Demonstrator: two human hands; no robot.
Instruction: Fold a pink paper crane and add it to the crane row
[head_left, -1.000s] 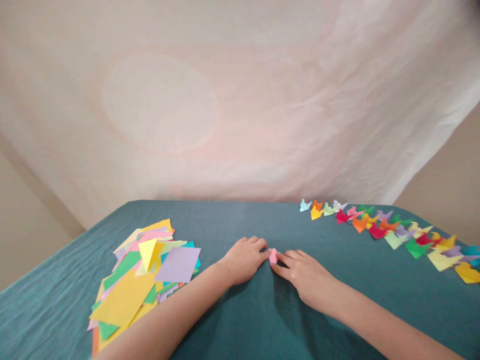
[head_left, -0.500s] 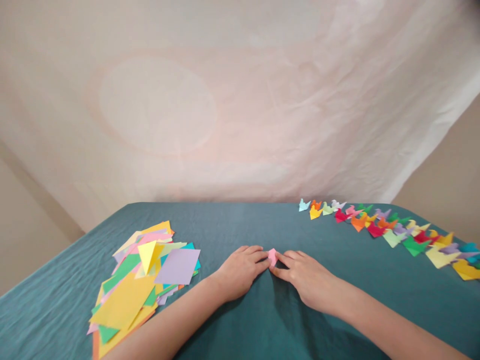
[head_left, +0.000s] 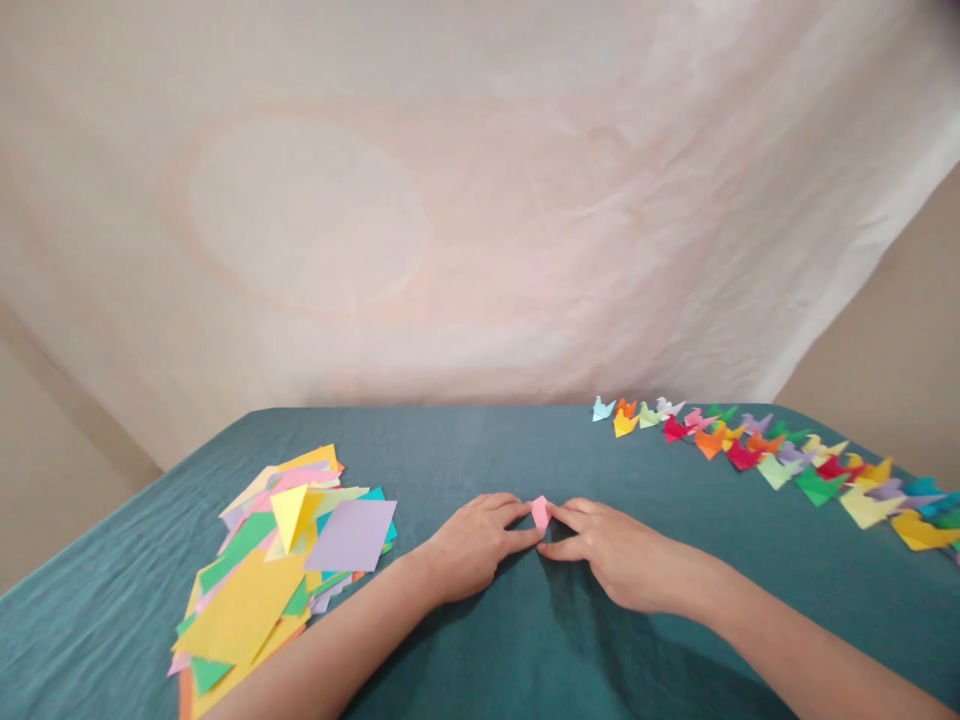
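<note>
A small piece of folded pink paper [head_left: 541, 511] lies on the cloth between my two hands. My left hand [head_left: 474, 542] holds its left side, thumb at the lower edge and fingers curled above. From the right, my right hand [head_left: 611, 552] grips the same paper with its index finger and thumb. Both hands rest low on the table, closed around the paper, and the fingertips hide part of its edges.
Loose coloured paper sheets [head_left: 247, 610] are piled at the left, a folded yellow piece [head_left: 291, 512] and a lilac square [head_left: 351, 535] on top. Rows of folded paper birds [head_left: 772, 470] stand at the right on the dark green tablecloth [head_left: 465, 450]. Behind hangs a pale cloth [head_left: 480, 220].
My left thumb has slid to the paper's lower edge, and my fingers have shifted slightly around it. The whole view has moved a little, so the things appear slightly farther left.
</note>
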